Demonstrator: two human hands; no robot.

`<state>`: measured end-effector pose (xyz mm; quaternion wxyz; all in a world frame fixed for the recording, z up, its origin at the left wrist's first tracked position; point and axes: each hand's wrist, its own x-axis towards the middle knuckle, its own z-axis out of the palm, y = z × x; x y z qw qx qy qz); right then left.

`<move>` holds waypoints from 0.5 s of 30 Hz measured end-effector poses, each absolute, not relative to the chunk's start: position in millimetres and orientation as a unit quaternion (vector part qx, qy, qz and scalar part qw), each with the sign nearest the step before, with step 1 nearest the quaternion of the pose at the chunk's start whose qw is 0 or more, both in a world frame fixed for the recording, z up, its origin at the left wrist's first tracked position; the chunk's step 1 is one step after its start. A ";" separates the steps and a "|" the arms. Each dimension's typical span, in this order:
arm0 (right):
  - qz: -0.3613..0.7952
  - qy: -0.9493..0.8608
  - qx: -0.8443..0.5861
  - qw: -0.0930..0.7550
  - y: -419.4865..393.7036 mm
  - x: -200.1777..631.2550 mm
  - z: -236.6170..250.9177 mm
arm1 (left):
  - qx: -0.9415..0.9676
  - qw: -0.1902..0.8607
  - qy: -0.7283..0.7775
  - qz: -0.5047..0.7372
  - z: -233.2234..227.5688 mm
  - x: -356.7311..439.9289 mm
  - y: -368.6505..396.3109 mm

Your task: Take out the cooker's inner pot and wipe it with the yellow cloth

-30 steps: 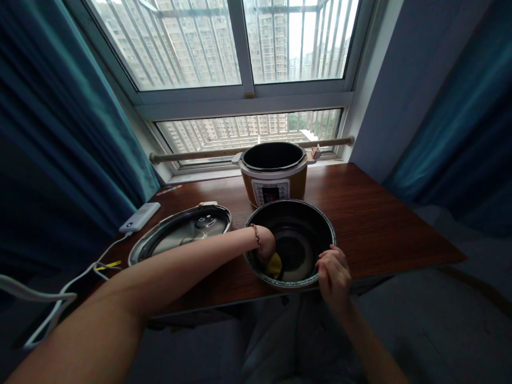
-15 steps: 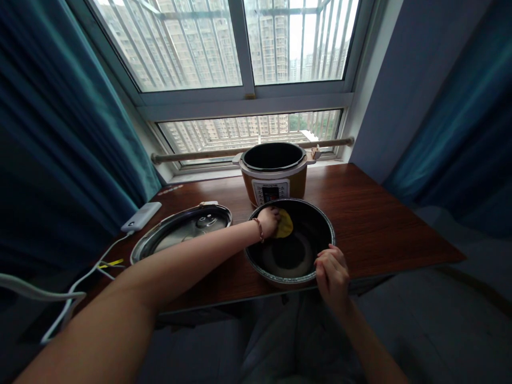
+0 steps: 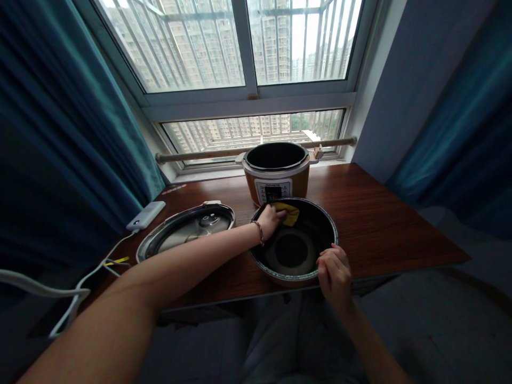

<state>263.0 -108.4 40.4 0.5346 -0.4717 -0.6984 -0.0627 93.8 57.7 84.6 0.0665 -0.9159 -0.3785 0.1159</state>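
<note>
A dark inner pot [image 3: 316, 232] stands near the front edge of a brown wooden table [image 3: 372, 213]. My left hand [image 3: 271, 219] is inside it, pressing a yellow cloth [image 3: 289, 213] against the far inner wall. A bead bracelet sits on that wrist. My right hand [image 3: 334, 269] grips the pot's near right rim. Behind the pot stands an orange electric cooker body [image 3: 277, 170], open and without its lid.
The cooker's round metal lid [image 3: 187, 232] lies upside down to the left of the pot. A white power bank [image 3: 145, 215] with a white cable [image 3: 76, 296] lies at the table's left end. Blue curtains hang on both sides of the window.
My left hand has swept the yellow cloth from the near left bottom of the pot up along the wall to the far side. My right hand has stayed on the rim.
</note>
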 end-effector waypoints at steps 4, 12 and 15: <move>-0.061 -0.697 -0.477 0.532 -108.8 263.4 38.8 | -0.906 0.053 -0.397 0.139 83.1 91.3 49.8; -0.056 -0.697 -0.476 0.533 -108.9 263.4 37.1 | -0.884 -0.020 -0.403 0.234 82.2 85.8 29.9; -0.054 -0.693 -0.475 0.540 -109.4 262.5 37.6 | -0.895 -0.068 -0.369 0.243 87.4 90.2 17.9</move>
